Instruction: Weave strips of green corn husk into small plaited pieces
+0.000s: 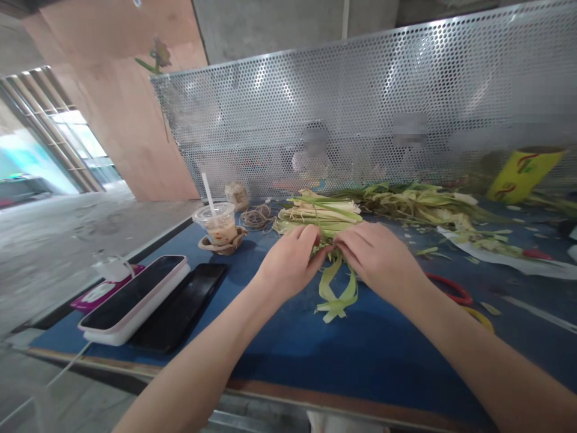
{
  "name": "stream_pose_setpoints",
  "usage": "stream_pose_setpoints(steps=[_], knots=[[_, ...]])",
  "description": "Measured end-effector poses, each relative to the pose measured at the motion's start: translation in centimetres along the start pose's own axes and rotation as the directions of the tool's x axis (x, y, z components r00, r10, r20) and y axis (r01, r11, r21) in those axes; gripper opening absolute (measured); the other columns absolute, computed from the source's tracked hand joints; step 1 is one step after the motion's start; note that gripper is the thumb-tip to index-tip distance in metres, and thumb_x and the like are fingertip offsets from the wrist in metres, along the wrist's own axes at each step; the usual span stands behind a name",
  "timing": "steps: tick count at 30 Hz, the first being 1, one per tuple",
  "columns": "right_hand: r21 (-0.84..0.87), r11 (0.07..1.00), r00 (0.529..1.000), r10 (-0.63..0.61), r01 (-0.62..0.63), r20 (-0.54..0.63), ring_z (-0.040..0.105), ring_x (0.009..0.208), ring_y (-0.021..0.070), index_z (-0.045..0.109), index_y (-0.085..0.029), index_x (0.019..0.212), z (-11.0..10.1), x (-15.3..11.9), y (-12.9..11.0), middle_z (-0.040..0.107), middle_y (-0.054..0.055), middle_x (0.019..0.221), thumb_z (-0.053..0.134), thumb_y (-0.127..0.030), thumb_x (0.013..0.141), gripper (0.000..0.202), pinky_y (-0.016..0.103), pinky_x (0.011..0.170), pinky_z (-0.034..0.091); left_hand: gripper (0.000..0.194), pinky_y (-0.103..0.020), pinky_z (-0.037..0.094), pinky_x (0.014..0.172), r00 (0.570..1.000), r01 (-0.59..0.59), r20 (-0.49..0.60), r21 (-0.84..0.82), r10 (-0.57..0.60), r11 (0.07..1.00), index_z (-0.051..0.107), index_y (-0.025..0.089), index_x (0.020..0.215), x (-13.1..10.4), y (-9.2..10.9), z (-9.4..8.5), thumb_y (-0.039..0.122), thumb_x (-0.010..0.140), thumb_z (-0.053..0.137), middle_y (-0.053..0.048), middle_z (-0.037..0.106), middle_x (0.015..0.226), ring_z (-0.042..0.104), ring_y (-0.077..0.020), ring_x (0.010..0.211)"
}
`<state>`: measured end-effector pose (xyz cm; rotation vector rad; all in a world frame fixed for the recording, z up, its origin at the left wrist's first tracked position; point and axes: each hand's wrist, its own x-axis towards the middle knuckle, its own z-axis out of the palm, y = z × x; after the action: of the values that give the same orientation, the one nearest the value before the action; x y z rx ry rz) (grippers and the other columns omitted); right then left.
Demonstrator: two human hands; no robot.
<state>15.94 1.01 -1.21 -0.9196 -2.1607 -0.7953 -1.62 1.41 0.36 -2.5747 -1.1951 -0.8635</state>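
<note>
With fingers (353,248) drawn nearly closed, our left hand (289,257) and right hand (381,252) pinched the near end of the green stalk bundle (318,211) | it lay before us on the blue tabletop (288,355) | leftward: twine tangle (255,217), plastic drink cup (220,230)

A blue table (279,355) is carrying a black phone (184,307), a cardboard holder (228,247), some string (256,218), a leaf bundle (321,215) and a yellow roll (525,174)

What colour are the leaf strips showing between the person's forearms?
The leaf strips are pale green, seen best in the head view.
</note>
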Motion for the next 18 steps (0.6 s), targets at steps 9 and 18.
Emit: stream_pose_setpoints(steps=[9, 18], knots=[[-0.201, 0.97, 0.987, -0.114, 0.135, 0.109, 0.048, 0.069, 0.0174, 0.058, -0.017, 0.074, -0.3, 0.5, 0.4, 0.059, 0.003, 0.068, 0.043, -0.011, 0.084, 0.019, 0.034, 0.068, 0.033, 0.022, -0.031, 0.045, 0.073, 0.962, -0.271, 0.084, 0.246, 0.258, 0.93, 0.054, 0.016, 0.074, 0.2, -0.3, 0.1, 0.019, 0.089, 0.038, -0.004, 0.056, 0.074, 0.049, -0.0173, 0.075], [-0.215, 0.949, 0.971, -0.211, 0.231, 0.114, 0.047, 0.07, 0.0171, 0.056, -0.025, 0.073, 0.4, 0.8, 1.5, 0.055, -0.001, 0.064, 0.033, -0.005, 0.086, 0.033, 0.038, 0.069, 0.029, 0.022, -0.029, 0.044, 0.069, 0.883, -0.463, 0.208, 0.249, 0.42, 0.851, 0.054, 0.014, 0.07, 0.3, -0.7, 0.1, 0.005, 0.082, 0.039, -0.004, 0.055, 0.07, 0.048, -0.0167, 0.067]])
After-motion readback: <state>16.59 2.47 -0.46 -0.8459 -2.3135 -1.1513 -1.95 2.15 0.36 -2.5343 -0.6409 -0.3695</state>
